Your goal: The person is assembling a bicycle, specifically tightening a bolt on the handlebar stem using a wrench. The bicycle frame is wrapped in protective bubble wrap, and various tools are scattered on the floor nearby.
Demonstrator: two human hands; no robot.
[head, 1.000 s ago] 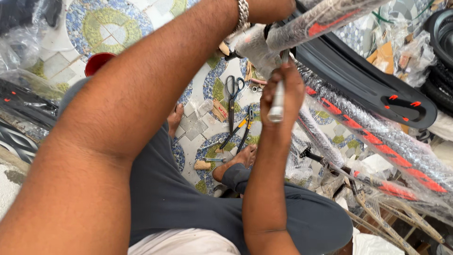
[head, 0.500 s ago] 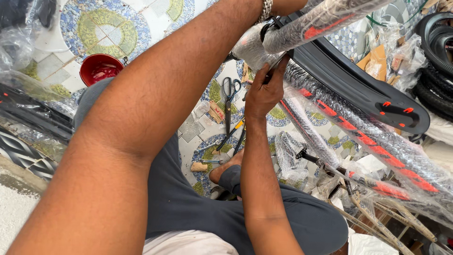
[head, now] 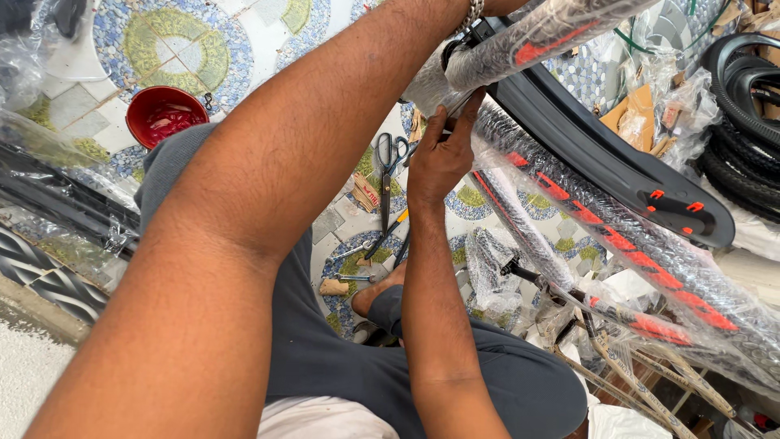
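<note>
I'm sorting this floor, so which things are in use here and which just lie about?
In use: right hand on the bubble-wrapped bike frame; black mudguard beside it.

Lying about: scissors, red bowl, tyres, loose plastic wrap.

1. A small red-and-white printed card label [head: 368, 193] is seen lying on the mosaic floor [head: 244, 32], just left of the scissors [head: 388, 167].
2. Torn brown cardboard packaging [head: 638, 110] is seen at upper right, beside crumpled clear plastic wrap [head: 678, 122], near stacked black tyres [head: 743, 154].
</note>
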